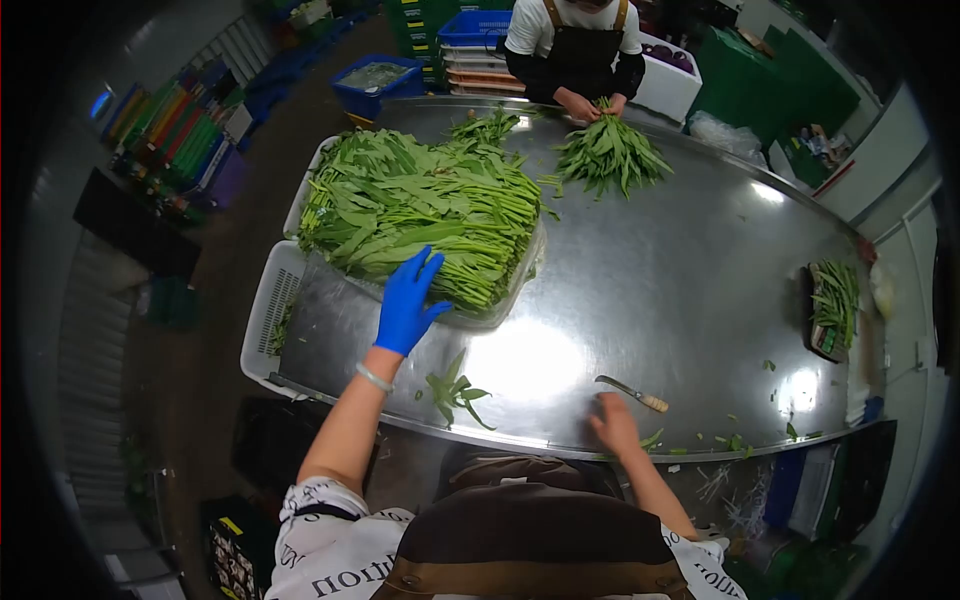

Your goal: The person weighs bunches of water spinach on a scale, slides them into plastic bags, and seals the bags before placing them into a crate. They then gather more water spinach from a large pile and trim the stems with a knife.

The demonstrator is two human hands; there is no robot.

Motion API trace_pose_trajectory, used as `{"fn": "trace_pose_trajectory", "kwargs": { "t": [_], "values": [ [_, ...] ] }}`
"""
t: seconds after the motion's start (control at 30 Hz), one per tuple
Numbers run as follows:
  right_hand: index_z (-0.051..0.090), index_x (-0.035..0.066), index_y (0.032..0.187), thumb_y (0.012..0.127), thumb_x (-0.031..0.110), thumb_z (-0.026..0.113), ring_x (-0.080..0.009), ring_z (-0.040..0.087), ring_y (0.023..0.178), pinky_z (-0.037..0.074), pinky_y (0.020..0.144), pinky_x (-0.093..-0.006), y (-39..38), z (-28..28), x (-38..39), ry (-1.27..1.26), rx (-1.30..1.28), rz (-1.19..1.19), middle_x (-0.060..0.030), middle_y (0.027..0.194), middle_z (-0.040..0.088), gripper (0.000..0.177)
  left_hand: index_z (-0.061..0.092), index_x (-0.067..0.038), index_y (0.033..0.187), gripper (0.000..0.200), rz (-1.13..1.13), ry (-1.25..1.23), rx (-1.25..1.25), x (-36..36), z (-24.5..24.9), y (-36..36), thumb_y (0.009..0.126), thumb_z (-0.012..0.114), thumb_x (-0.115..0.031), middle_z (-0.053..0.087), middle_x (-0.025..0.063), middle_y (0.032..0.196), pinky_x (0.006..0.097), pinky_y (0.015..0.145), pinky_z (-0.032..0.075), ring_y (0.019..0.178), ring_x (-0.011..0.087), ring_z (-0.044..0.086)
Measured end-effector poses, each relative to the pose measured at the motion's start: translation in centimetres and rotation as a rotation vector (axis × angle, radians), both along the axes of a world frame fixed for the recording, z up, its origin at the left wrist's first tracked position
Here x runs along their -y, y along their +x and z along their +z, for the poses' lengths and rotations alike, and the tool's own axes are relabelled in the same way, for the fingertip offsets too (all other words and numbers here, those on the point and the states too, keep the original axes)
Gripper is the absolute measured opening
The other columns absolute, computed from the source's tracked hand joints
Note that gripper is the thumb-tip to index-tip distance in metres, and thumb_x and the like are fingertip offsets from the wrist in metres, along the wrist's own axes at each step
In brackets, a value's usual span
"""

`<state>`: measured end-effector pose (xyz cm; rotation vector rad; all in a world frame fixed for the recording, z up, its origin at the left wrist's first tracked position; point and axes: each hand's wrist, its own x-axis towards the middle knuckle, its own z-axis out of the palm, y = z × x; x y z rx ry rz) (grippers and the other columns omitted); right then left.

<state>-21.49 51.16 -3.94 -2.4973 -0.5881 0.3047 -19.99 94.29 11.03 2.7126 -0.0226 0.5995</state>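
My left hand [407, 303], in a blue glove, lies with fingers spread at the near edge of a big pile of leafy green stems [425, 205]. The pile rests in a clear-lined tray on the metal table. My right hand [614, 425] is bare and blurred, low over the table's near edge; its fingers are smeared by motion. Just beyond it lies a curved knife with a pale handle [653, 402]. A few loose leaves [456, 392] lie between my hands, closer to the left one.
Across the metal table [680, 270], a co-worker [580, 50] holds a leafy bunch [612, 153]. A dark tray of greens [832, 310] sits at the right end. White baskets [270, 315] stand at the left edge. Leaf scraps lie near the front rim.
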Motion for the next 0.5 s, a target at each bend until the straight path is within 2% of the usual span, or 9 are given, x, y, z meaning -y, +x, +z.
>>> {"fn": "trace_pose_trajectory", "kwargs": {
  "t": [0.1,0.2,0.3,0.33,0.43,0.47,0.5],
  "values": [
    [0.056,0.002,0.111,0.072,0.013,0.070,-0.0331,0.053,0.108,0.045,0.092,-0.0407,0.0,4.0,-7.0,0.004,0.091,0.299,-0.0158,0.116,0.056,0.043,0.030,-0.014,0.143,0.100,-0.116,0.126,-0.133,-2.4,1.0,3.7,0.061,0.083,-0.034,0.035,0.0166,0.143,0.0479,0.107,0.027,0.130,0.0374,0.034],
    [0.057,0.003,0.108,0.073,0.012,0.069,-0.0307,0.054,0.104,0.046,0.089,-0.0392,1.4,6.2,-12.6,0.046,0.125,0.368,-0.0134,0.114,0.056,0.038,0.027,-0.014,0.144,0.116,-0.198,0.195,-0.225,-4.0,0.3,7.2,0.048,0.087,-0.040,0.030,0.0179,0.146,0.0488,0.110,0.022,0.134,0.0370,0.028],
    [0.057,0.004,0.106,0.075,0.011,0.068,-0.0296,0.056,0.100,0.047,0.086,-0.0386,3.7,8.0,-15.6,0.072,0.173,0.450,-0.0110,0.111,0.057,0.033,0.026,-0.013,0.144,0.119,-0.245,0.243,-0.399,-4.9,0.1,9.3,0.047,0.086,-0.044,0.033,0.0191,0.143,0.0496,0.111,0.020,0.134,0.0365,0.029],
    [0.057,0.004,0.105,0.075,0.010,0.067,-0.0294,0.056,0.099,0.048,0.085,-0.0385,4.6,8.4,-16.2,0.075,0.177,0.465,-0.0106,0.111,0.058,0.032,0.030,-0.012,0.141,0.113,-0.252,0.309,-0.333,-4.9,-0.1,9.5,0.048,0.086,-0.044,0.044,0.0169,0.131,0.0477,0.107,0.025,0.125,0.0348,0.039],
    [0.057,0.005,0.104,0.076,0.010,0.066,-0.0284,0.057,0.098,0.048,0.085,-0.0383,6.5,9.3,-17.1,0.081,0.162,0.418,-0.0095,0.109,0.059,0.030,0.035,-0.013,0.137,0.104,-0.310,0.299,-0.365,-5.0,-0.8,9.8,0.051,0.085,-0.041,0.052,0.0127,0.114,0.0458,0.101,0.031,0.110,0.0312,0.047],
    [0.057,0.005,0.104,0.076,0.010,0.066,-0.0281,0.057,0.097,0.048,0.085,-0.0382,7.0,9.6,-17.2,0.080,0.148,0.389,-0.0091,0.108,0.059,0.029,0.045,-0.014,0.129,0.088,-0.316,0.286,-0.255,-5.0,-1.0,9.3,0.053,0.084,-0.037,0.052,0.0085,0.102,0.0436,0.094,0.034,0.101,0.0281,0.050],
    [0.057,0.005,0.104,0.076,0.010,0.067,-0.0283,0.057,0.098,0.048,0.085,-0.0382,7.5,9.9,-17.3,0.101,0.148,0.389,-0.0095,0.108,0.059,0.030,0.047,-0.014,0.126,0.083,-0.355,0.255,-0.239,-5.2,-1.0,8.9,0.055,0.084,-0.035,0.053,0.0083,0.102,0.0431,0.094,0.035,0.100,0.0281,0.050]
  ]
}}
